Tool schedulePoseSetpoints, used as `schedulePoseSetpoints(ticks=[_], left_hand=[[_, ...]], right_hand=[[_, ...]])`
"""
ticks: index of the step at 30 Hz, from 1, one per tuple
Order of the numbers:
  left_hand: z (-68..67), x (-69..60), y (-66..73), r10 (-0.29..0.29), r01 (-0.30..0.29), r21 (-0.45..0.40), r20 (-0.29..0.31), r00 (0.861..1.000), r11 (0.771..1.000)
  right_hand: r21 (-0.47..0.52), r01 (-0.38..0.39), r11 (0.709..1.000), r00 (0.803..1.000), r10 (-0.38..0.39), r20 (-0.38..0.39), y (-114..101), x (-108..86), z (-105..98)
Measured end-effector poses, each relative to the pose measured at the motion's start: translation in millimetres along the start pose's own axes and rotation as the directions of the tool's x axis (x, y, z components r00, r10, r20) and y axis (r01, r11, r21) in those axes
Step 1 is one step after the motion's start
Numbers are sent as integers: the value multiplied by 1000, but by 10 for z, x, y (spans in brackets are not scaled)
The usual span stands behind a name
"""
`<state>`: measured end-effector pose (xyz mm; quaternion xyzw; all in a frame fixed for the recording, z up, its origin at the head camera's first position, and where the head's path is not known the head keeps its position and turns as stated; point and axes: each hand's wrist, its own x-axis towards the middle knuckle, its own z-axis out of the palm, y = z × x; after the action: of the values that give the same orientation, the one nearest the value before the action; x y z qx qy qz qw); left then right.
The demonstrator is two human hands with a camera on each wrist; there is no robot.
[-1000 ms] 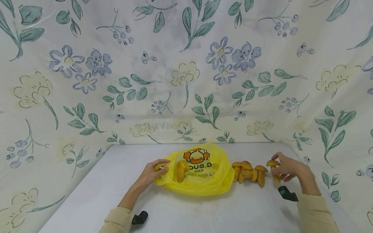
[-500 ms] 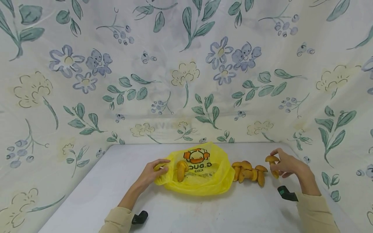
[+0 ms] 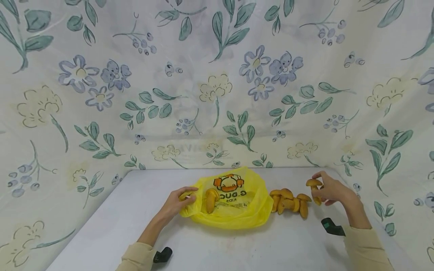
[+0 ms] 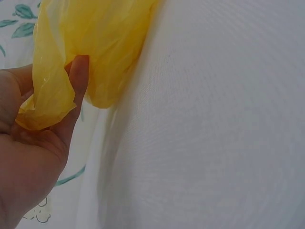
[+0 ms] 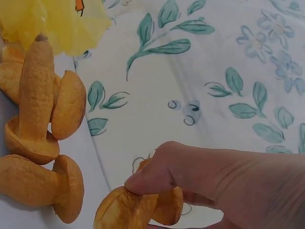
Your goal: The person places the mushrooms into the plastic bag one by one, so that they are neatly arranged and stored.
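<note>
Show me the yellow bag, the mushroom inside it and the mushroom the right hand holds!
Yellow bag (image 3: pixel 234 223): head view, on its front wall.
Inside mushroom (image 3: pixel 210 205): head view, on its stem.
Held mushroom (image 3: pixel 313 182): head view, on its cap.

I faced a pale, off-white fabric backdrop that spread behind and along both sides, printed with green leaf sprigs, violet-blue flowers, cream blossoms and small berry clusters. Below it lay my flat white counter, its far edge straight against the cloth. Soft, diffuse light reached everything around me.
</note>
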<state>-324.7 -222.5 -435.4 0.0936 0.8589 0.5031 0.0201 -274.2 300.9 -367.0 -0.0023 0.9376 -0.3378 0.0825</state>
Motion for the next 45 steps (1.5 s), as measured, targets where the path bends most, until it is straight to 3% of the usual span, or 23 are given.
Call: schedulePoseSetpoints(ticks=[34,45], left_hand=[[26,-22,12,1,-1,-11,0,1000,1000],[38,10,-26,8,-9,-28,-8,1000,1000]], right_hand=[[63,81,995,994,-77,-76,-193,78,179],[65,88,994,994,-84,-63,-267,128,260]])
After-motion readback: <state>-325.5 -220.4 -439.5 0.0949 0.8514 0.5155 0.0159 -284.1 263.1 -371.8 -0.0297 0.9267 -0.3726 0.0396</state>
